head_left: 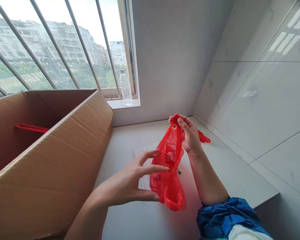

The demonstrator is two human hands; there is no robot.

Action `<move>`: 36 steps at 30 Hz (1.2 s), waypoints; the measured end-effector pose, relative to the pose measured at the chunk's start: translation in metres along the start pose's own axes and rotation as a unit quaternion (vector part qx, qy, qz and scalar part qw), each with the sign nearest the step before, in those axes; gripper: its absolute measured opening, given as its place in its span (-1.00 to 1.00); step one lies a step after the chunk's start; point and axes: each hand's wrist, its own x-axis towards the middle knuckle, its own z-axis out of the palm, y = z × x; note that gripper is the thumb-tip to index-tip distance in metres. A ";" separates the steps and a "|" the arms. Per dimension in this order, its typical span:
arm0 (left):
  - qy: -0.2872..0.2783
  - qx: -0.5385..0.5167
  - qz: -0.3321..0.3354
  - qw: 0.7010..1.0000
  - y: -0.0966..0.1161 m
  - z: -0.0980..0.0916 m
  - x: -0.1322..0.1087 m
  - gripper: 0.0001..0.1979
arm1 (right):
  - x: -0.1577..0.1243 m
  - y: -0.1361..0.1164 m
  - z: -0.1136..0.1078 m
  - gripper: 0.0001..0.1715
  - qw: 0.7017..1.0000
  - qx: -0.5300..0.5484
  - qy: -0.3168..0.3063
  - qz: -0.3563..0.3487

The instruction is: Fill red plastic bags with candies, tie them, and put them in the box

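A red plastic bag [168,166] with dark printing hangs by its handles above the white tabletop [130,220]. My right hand [187,130] pinches the gathered handles at the top. Beside the bag's left side is my left hand [137,176], its fingers spread and the fingertips at the plastic; whether they press on it I cannot tell. Behind the bag lies a printed sheet of paper [143,181], partly hidden. Another piece of red plastic [204,137] rests on the table behind my right wrist.
A large open cardboard box [72,160] stands at the left, with red plastic handles [32,127] showing inside. On the windowsill is a clear water bottle [125,87], before a barred window. Tiled wall [272,110] borders the table at the right.
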 end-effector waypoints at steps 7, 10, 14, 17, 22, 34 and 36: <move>0.053 -0.109 0.094 0.988 0.011 -0.010 -0.002 -0.62 | -0.005 -0.008 0.008 -0.55 0.998 -0.019 -0.044 -0.031; 0.027 -0.032 0.061 0.997 0.021 -0.005 -0.017 -0.28 | -0.007 -0.007 0.012 -0.42 0.997 -0.042 -0.054 -0.027; -0.049 0.021 0.025 0.998 0.032 0.010 -0.021 -0.62 | -0.009 -0.003 0.011 -0.33 0.995 -0.083 -0.054 -0.025; 0.026 -0.068 0.020 0.997 0.025 0.006 -0.010 -0.82 | -0.010 -0.002 0.008 -0.34 0.991 -0.126 -0.043 -0.030; 0.441 -0.210 0.025 0.872 -0.006 -0.009 0.012 -0.77 | -0.012 -0.004 0.010 -0.39 0.983 -0.173 -0.042 -0.051; 0.460 -0.079 0.077 0.881 -0.017 -0.010 0.033 -0.88 | -0.033 0.016 0.040 0.04 0.962 -0.175 -0.209 0.033; 0.370 -0.115 0.081 0.918 -0.011 -0.007 0.030 -0.91 | -0.040 0.023 0.047 0.06 0.946 -0.199 -0.257 0.011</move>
